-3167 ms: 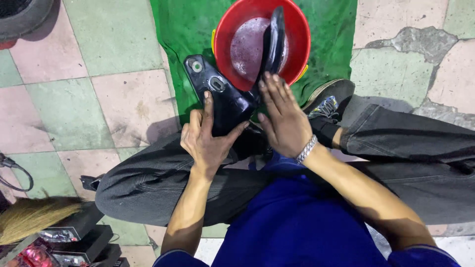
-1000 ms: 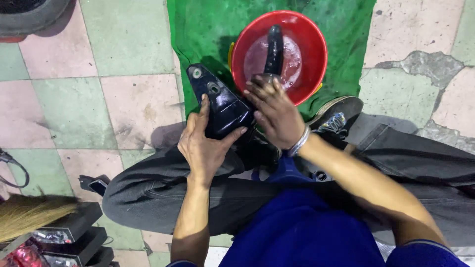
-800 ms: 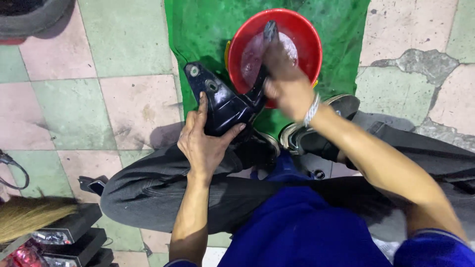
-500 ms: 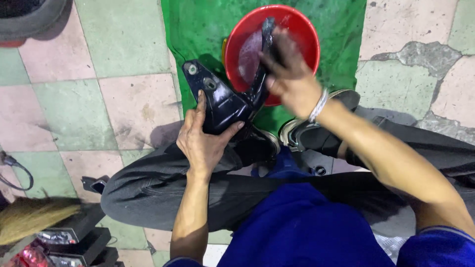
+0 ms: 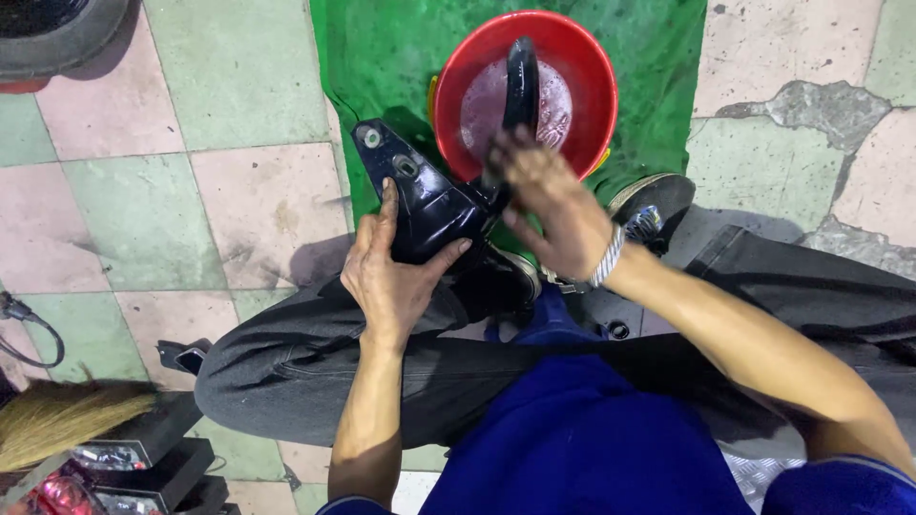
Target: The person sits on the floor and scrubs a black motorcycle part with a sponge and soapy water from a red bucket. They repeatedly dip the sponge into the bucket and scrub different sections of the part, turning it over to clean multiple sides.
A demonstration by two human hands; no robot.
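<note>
A black part [image 5: 434, 205], glossy and angular, with two round holes near its upper left corner, is held over the edge of a green mat [image 5: 382, 67]. It is gripped by the left hand [image 5: 391, 277] from below: the thumb is laid along its left face and the fingers are wrapped round its lower right edge, so the hand is clamped on it. From the part a narrow black arm is extended upward into a red basin [image 5: 582, 114], where cloudy, soapy water is seen. The basin is set on the mat, just beyond the part.

The right hand [image 5: 553, 210] is placed on the part's right end, at the basin's near rim, with its fingers curled together; it is blurred, so whether something is pinched in them cannot be told. A metal band [image 5: 607, 259] is worn on that wrist.

Dark trousers [image 5: 315, 358] and a blue top [image 5: 582, 439] are seen below the hands, and a black shoe [image 5: 658, 200] is rested beside the mat's right corner. The floor [image 5: 143, 191] is tiled in pink and green. A broom [image 5: 57, 424] is lain at the lower left, above some red-lensed lamps [image 5: 105, 467]
</note>
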